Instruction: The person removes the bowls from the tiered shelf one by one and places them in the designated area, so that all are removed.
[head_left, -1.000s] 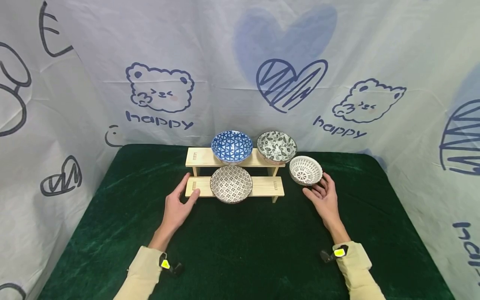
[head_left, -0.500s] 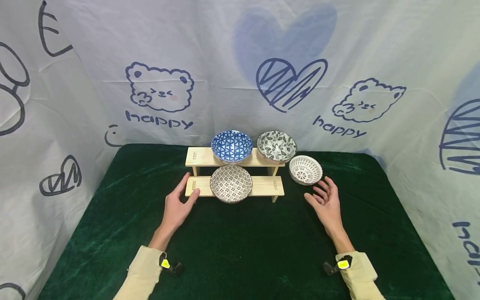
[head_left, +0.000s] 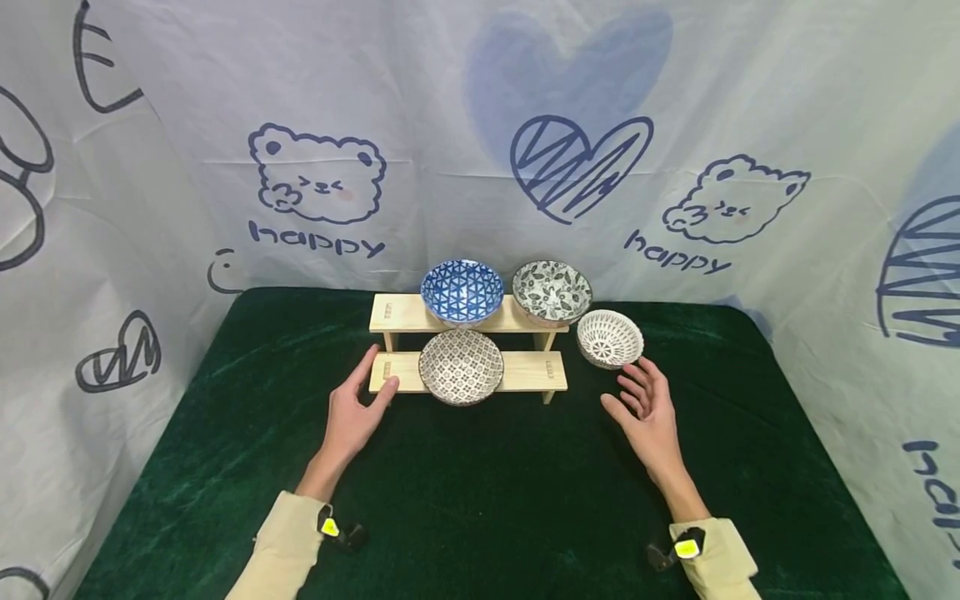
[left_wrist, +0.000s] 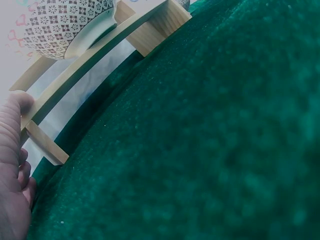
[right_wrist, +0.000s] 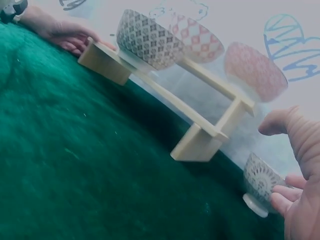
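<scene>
A two-step wooden stand (head_left: 525, 372) bears a blue-patterned bowl (head_left: 462, 292) and a leaf-patterned bowl (head_left: 552, 292) on its upper step. On the lower step sits a brown-and-white patterned bowl (head_left: 461, 367). My left hand (head_left: 355, 414) grips the left end of the lower step, its thumb (left_wrist: 21, 101) on the board. To the right of the stand, a small white bowl (head_left: 610, 338) with dark strokes rests upright on the cloth. Just in front of it is my right hand (head_left: 649, 418), fingers loosely bent and thumb spread away, with nothing in its grasp.
Dark green cloth (head_left: 480, 508) covers the table. Behind it and along both sides hang white curtains (head_left: 450, 200) with blue drawings. The leaf-patterned bowl reaches to the right end of the upper step, close by the small bowl.
My right hand has come away from the small bowl's side and drawn slightly back, its thumb spreading wider. The left hand, stand and bowls keep their places.
</scene>
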